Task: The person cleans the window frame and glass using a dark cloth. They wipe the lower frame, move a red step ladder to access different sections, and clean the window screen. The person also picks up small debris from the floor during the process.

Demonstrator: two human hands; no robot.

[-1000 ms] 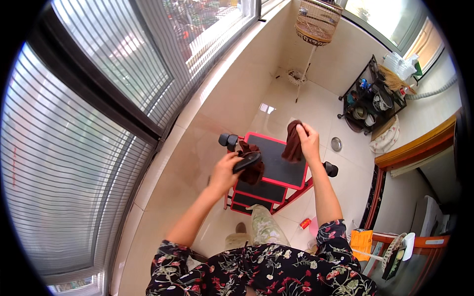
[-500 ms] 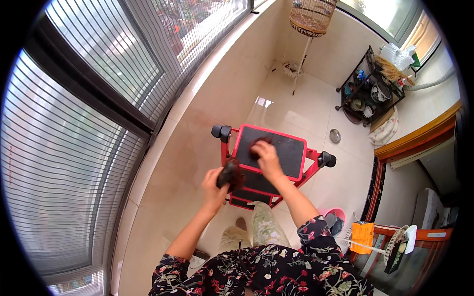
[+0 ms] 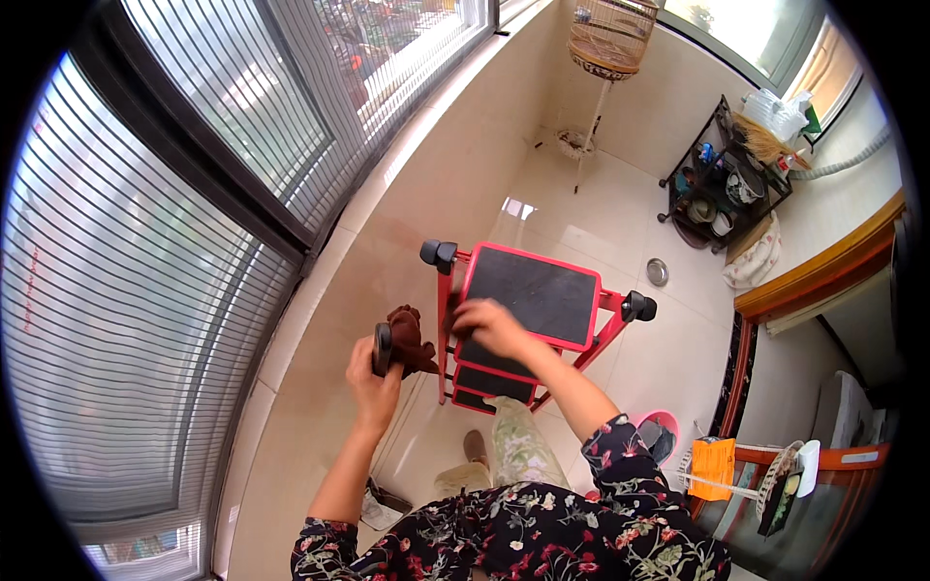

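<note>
My left hand (image 3: 368, 380) is closed round a black rounded object (image 3: 383, 349). A crumpled brown cloth (image 3: 412, 341) hangs against that object, over the floor left of the step stool. My right hand (image 3: 489, 327) is curled over the left edge of the stool's top step (image 3: 533, 290). Something dark reddish-brown (image 3: 452, 312) shows at its fingertips, too blurred to name. The red folding step stool (image 3: 612, 324) has black treads and stands unfolded before my legs.
A birdcage (image 3: 610, 37) on a white stand is at the back. A black wheeled rack (image 3: 722, 179) with pots stands at the back right, near a metal bowl (image 3: 657, 271). A pink bucket (image 3: 661, 426) sits right of my legs; a blind-covered window (image 3: 145, 320) runs along the left.
My left hand has moved left and slightly down, away from the stool, and the brown cloth shows more fully. My right hand has slid left and down from the middle of the top step.
</note>
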